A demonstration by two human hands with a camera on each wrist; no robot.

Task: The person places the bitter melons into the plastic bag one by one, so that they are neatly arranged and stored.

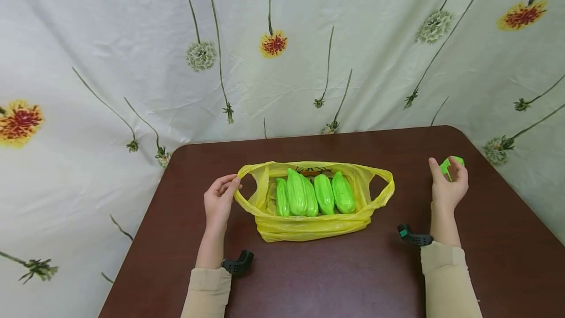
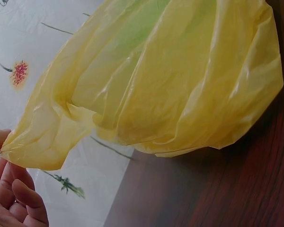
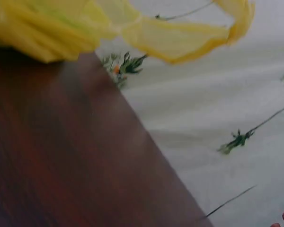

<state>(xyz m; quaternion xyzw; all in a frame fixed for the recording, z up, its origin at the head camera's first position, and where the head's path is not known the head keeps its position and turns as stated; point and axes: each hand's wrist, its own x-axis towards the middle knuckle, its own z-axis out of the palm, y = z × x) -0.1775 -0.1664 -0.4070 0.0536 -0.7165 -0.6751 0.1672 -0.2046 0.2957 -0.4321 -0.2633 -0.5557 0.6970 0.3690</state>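
In the head view a yellow plastic bag (image 1: 304, 229) lies on the table with its mouth spread wide. Several glossy, bright green, ridged, elongated vegetables (image 1: 324, 194) sit side by side inside it. My left hand (image 1: 219, 199) pinches the bag's left handle between thumb and fingers; the left wrist view shows this handle (image 2: 42, 146) drawn out to a point at the fingertips. The right handle (image 1: 387, 188) stands out as a free loop. Farther right, my right hand (image 1: 448, 191) has its thumb apart from its fingers, beside a small bright green thing (image 1: 454, 160) partly hidden by the fingers.
Everything lies on a dark reddish-brown table (image 1: 318, 278) with rounded far corners. Behind it hangs a pale cloth (image 1: 247, 87) printed with flowers. Each wrist wears a dark strap, the left strap (image 1: 238, 263) and the right strap (image 1: 415, 237).
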